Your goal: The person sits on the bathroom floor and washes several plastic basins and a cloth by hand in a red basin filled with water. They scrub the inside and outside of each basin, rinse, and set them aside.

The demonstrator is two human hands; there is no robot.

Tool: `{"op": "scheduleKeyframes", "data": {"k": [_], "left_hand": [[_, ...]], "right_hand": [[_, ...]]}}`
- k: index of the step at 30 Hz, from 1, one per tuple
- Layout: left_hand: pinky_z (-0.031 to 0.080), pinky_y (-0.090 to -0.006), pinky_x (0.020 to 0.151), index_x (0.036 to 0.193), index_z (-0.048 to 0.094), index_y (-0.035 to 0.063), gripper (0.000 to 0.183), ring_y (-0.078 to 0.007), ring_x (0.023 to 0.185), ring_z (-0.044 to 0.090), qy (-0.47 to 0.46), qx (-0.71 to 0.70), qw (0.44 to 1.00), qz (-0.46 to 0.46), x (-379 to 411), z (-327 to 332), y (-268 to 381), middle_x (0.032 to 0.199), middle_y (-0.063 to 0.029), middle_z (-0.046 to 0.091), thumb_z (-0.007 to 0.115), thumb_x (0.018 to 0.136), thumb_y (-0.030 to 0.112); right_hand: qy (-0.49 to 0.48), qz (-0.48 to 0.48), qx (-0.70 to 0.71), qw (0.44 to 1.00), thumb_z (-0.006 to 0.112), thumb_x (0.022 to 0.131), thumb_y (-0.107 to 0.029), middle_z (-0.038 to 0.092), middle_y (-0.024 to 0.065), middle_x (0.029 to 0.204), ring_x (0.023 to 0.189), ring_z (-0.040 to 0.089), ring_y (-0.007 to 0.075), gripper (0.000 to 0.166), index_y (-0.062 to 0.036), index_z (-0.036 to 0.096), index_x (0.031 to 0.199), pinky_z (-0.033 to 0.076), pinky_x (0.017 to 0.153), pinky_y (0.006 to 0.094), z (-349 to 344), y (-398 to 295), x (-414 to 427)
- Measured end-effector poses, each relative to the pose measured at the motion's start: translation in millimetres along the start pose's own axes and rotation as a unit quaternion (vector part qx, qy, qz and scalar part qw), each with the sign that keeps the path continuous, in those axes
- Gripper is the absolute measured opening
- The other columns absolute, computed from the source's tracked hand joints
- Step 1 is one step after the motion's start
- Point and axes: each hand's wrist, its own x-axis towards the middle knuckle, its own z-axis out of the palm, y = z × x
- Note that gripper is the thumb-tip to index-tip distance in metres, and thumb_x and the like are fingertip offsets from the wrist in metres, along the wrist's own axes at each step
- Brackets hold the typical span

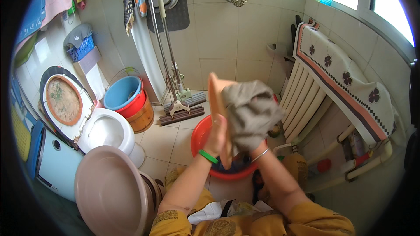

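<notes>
Before me, my left hand, below a green wristband, grips the near side of an orange-tan board, perhaps a washboard, which stands on edge with its face turned right. A crumpled grey-brown cloth is against the board's right face. My right hand, with a silver bangle at the wrist, is mostly hidden behind and under this cloth and supports it. Below both is a red plastic basin on the tiled floor, with dark contents partly visible inside.
At left are a large pinkish-brown tub, an open toilet and stacked buckets. Mops lean at the back wall. A radiator under a patterned cloth and pipes line the right side.
</notes>
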Motion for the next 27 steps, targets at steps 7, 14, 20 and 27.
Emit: {"op": "scheduleKeyframes", "data": {"k": [7, 14, 20, 27], "left_hand": [[0.044, -0.0291, 0.09, 0.119, 0.052, -0.0039, 0.053, -0.015, 0.101, 0.056, 0.036, 0.133, 0.983, -0.122, 14.0, -26.7, 0.4, 0.112, -0.0074, 0.06, 0.056, 0.093, 0.042], [0.044, -0.0266, 0.087, 0.125, 0.048, -0.0047, 0.055, -0.0105, 0.097, 0.053, -0.004, 0.205, 0.971, -0.122, -15.0, -36.2, 23.3, 0.109, -0.0058, 0.059, 0.067, 0.089, 0.032], [0.044, -0.0294, 0.092, 0.135, 0.042, -0.0026, 0.058, -0.0158, 0.108, 0.056, -0.145, 0.194, 0.965, -0.1, -37.4, 0.5, 51.8, 0.117, -0.0113, 0.061, 0.066, 0.088, 0.022], [0.044, -0.0373, 0.092, 0.128, 0.04, -0.0031, 0.061, -0.0315, 0.107, 0.058, -0.174, 0.286, 0.94, -0.059, -13.3, -31.6, 28.6, 0.109, -0.0235, 0.06, 0.069, 0.077, 0.014]], "right_hand": [[-0.114, -0.004, 0.009, 0.993, 0.054, 0.081, -0.031, 0.053, 0.0169, 0.126, 0.117, 0.047, 0.0405, 0.048, -0.0076, 0.057, 0.122, 0.023, 0.102, 0.0602, 33.1, -24.2, -65.7], [-0.022, -0.057, 0.092, 0.994, 0.058, 0.072, -0.026, 0.059, 0.0131, 0.107, 0.104, 0.054, 0.0329, 0.034, -0.0041, 0.062, 0.097, 0.038, 0.094, 0.0479, 31.0, 25.4, 14.6], [-0.332, -0.054, 0.039, 0.941, 0.056, 0.079, -0.021, 0.066, 0.0155, 0.098, 0.089, 0.063, 0.0301, 0.022, -0.0076, 0.067, 0.093, 0.051, 0.08, 0.0363, 65.4, 178.3, 52.5], [-0.045, 0.11, 0.215, 0.969, 0.058, 0.077, -0.022, 0.057, 0.0104, 0.106, 0.102, 0.055, 0.0251, 0.033, -0.0078, 0.06, 0.107, 0.045, 0.09, 0.034, 25.5, 84.3, 19.8]]}}
